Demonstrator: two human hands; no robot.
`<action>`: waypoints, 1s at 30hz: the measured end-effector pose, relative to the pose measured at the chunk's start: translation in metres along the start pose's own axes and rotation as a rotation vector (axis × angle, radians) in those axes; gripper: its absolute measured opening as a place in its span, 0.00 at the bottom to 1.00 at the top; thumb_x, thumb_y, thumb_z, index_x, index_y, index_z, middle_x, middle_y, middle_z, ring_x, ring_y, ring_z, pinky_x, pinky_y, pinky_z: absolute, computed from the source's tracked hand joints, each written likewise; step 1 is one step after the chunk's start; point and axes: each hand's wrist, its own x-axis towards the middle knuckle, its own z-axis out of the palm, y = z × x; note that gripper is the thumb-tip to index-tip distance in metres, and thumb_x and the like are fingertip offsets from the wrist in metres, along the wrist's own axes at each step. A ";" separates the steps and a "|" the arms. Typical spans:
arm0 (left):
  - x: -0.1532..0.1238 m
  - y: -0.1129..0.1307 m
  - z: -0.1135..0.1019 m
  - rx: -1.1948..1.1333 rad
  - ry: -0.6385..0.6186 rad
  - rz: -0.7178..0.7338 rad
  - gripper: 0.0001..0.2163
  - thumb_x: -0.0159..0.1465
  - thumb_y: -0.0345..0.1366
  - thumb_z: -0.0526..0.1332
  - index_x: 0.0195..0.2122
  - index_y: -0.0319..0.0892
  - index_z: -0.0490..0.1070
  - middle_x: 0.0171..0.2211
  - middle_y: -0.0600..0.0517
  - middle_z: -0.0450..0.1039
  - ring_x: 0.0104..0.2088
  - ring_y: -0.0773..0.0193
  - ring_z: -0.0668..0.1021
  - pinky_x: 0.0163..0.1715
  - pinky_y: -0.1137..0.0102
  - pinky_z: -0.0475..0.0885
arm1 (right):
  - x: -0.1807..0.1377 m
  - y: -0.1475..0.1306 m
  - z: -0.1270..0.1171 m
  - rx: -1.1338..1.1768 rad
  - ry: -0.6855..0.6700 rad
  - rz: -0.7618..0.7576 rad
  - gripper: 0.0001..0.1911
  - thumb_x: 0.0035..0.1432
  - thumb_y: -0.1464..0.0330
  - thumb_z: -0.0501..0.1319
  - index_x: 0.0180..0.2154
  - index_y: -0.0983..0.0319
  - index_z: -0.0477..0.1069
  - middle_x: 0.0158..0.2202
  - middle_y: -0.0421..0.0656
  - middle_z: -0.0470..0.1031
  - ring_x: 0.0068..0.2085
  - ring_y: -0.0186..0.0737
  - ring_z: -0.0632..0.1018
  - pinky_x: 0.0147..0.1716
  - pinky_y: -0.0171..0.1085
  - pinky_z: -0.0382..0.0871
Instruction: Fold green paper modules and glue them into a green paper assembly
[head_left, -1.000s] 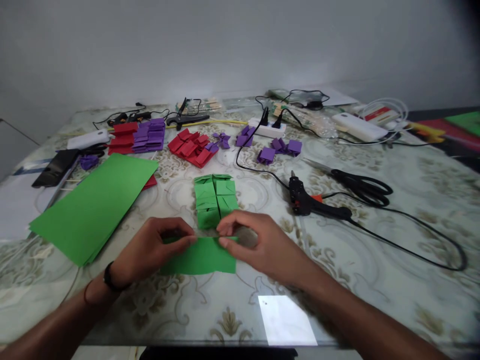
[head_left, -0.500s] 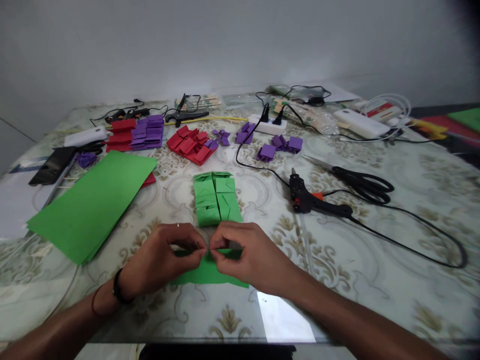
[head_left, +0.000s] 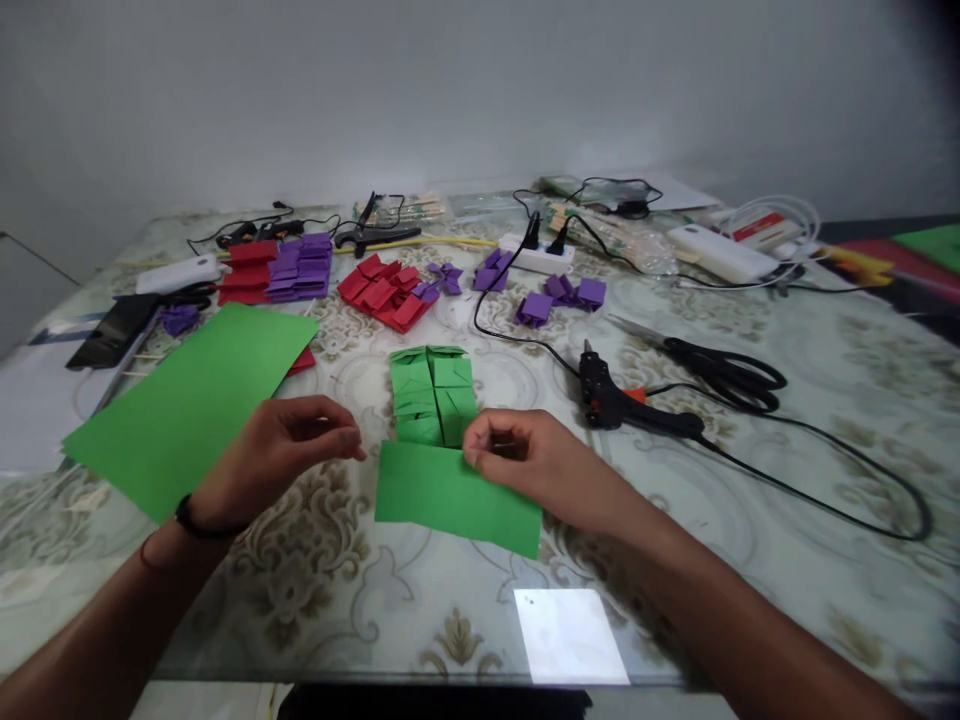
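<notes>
My right hand [head_left: 525,455] pinches the upper edge of a green paper strip [head_left: 450,500] between thumb and fingertips. The strip slants down to the right in front of me. To its left, my left hand [head_left: 300,440] holds nothing; its fingers are curved, loosely apart and off the strip. Just beyond the strip lies a block of folded green paper pieces [head_left: 433,395], its near end partly covered. A stack of green paper sheets [head_left: 199,390] rests on the table behind my left hand.
A black glue gun [head_left: 622,400] with its cord and black-handled scissors [head_left: 720,365] lie to the right. Farther back are red folded pieces [head_left: 386,290], purple folded pieces [head_left: 559,295] and a white power strip [head_left: 536,255]. A phone [head_left: 112,330] sits at the left.
My left hand has let go of the green strip and moved left. My right hand has moved slightly up and right with the strip, which now shows its full width.
</notes>
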 end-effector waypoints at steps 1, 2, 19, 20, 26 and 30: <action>0.000 0.000 0.001 -0.020 0.018 0.023 0.08 0.64 0.41 0.71 0.34 0.42 0.80 0.32 0.51 0.86 0.35 0.60 0.86 0.38 0.70 0.79 | 0.001 0.001 0.001 0.014 -0.018 0.019 0.05 0.52 0.66 0.66 0.30 0.61 0.74 0.29 0.38 0.74 0.32 0.36 0.72 0.35 0.36 0.65; 0.000 0.000 0.003 -0.023 0.018 0.047 0.08 0.66 0.42 0.70 0.36 0.42 0.81 0.34 0.50 0.86 0.37 0.60 0.86 0.40 0.69 0.80 | 0.002 0.002 0.002 0.026 -0.041 0.034 0.06 0.52 0.65 0.67 0.30 0.61 0.75 0.29 0.38 0.73 0.31 0.36 0.72 0.34 0.36 0.65; -0.013 -0.007 0.045 0.140 -0.259 -0.009 0.09 0.67 0.37 0.65 0.37 0.41 0.85 0.36 0.52 0.88 0.38 0.59 0.86 0.40 0.71 0.74 | -0.001 0.012 0.031 0.010 -0.195 0.019 0.04 0.57 0.68 0.66 0.32 0.61 0.74 0.28 0.36 0.70 0.30 0.34 0.69 0.30 0.34 0.60; -0.014 -0.007 0.046 0.137 -0.262 0.002 0.09 0.67 0.37 0.65 0.37 0.41 0.85 0.35 0.52 0.88 0.37 0.59 0.85 0.39 0.71 0.74 | -0.001 0.012 0.031 0.004 -0.196 0.017 0.03 0.56 0.69 0.66 0.32 0.61 0.74 0.28 0.36 0.70 0.30 0.34 0.69 0.30 0.34 0.60; -0.010 -0.005 0.034 0.187 -0.233 0.073 0.09 0.67 0.40 0.66 0.35 0.43 0.83 0.32 0.52 0.86 0.34 0.60 0.82 0.37 0.70 0.73 | -0.001 0.009 0.024 -0.004 -0.154 -0.014 0.03 0.54 0.69 0.65 0.30 0.61 0.73 0.28 0.37 0.72 0.30 0.34 0.70 0.31 0.34 0.62; -0.004 -0.002 0.018 0.168 -0.210 0.078 0.10 0.67 0.42 0.67 0.33 0.42 0.82 0.29 0.52 0.83 0.30 0.62 0.79 0.31 0.71 0.69 | -0.001 0.004 0.005 -0.032 -0.065 -0.036 0.03 0.54 0.69 0.66 0.29 0.61 0.74 0.28 0.37 0.72 0.30 0.35 0.70 0.32 0.35 0.63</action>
